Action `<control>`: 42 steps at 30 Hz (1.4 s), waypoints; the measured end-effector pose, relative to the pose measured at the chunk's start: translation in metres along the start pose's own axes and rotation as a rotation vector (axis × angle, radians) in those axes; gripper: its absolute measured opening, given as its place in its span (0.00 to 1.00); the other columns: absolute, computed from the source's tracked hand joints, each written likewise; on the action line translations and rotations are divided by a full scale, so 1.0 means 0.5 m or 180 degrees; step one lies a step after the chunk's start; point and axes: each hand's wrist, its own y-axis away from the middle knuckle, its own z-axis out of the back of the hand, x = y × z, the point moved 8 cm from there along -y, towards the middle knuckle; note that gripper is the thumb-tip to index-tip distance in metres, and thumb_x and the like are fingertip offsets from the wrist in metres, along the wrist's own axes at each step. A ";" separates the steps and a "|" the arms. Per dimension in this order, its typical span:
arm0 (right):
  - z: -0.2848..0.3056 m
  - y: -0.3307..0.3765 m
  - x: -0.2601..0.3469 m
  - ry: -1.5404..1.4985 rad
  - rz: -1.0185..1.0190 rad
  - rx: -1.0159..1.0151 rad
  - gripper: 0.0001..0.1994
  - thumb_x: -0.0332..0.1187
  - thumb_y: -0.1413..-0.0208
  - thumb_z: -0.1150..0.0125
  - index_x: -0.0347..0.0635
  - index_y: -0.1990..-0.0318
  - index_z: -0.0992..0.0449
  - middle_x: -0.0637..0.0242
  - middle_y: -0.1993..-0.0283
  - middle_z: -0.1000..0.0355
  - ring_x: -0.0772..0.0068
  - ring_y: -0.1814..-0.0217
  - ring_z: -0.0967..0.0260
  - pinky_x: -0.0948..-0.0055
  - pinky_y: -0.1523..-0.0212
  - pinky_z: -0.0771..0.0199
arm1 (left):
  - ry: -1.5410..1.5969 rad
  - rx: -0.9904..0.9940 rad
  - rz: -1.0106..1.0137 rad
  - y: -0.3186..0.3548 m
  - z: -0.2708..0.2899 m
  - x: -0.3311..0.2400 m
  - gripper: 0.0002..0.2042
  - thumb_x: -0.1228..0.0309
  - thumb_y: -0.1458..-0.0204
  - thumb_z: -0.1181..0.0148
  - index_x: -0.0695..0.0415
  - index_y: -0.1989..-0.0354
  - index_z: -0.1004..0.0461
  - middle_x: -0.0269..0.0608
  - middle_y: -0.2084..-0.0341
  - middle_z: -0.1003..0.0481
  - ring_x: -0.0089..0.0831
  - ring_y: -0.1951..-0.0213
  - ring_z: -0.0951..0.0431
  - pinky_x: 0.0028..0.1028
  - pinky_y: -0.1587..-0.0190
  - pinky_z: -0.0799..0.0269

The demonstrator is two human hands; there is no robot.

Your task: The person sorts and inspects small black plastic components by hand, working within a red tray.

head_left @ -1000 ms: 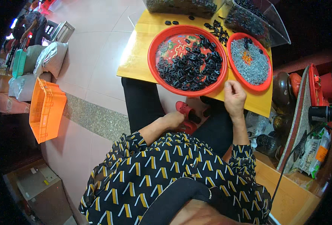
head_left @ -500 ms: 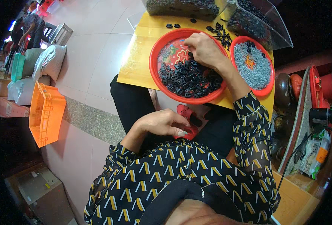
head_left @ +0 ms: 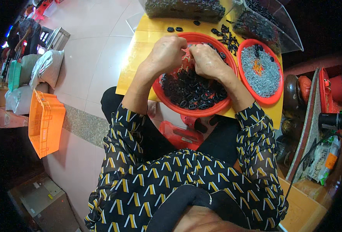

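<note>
Both my hands are raised over a big red basin (head_left: 196,112) on the yellow table. My left hand (head_left: 168,52) is closed above its far left part, knuckles up. Close beside it, my right hand (head_left: 208,61) is closed too, its fingertips turned toward the left hand. Whatever the fingers hold is hidden. Below them lies a heap of small black oval plastic pieces with holes (head_left: 196,91). To the right, a smaller red tray (head_left: 272,101) holds many small silvery metal pieces (head_left: 261,79), a few orange ones (head_left: 258,67) and some black pieces.
Clear bins of dark parts (head_left: 184,9) stand along the table's far edge. Loose black parts (head_left: 229,40) lie near them. On the floor at left are an orange crate (head_left: 47,123) and stuffed sacks (head_left: 47,67). A shelf with jars (head_left: 291,92) stands at right.
My left hand has risen from my lap to the basin and met the right hand there. The right hand has shifted slightly nearer to me.
</note>
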 end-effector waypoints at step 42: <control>0.104 0.091 -0.024 -0.3634 -0.1122 -0.1403 0.04 0.25 0.52 0.47 0.36 0.67 0.30 0.73 0.76 0.34 0.87 0.75 0.38 0.87 0.75 0.37 | 0.3750 -0.0049 0.0576 0.016 -0.009 -0.044 0.06 0.81 0.57 0.46 0.65 0.68 0.29 0.34 0.73 0.29 0.20 0.69 0.30 0.19 0.65 0.33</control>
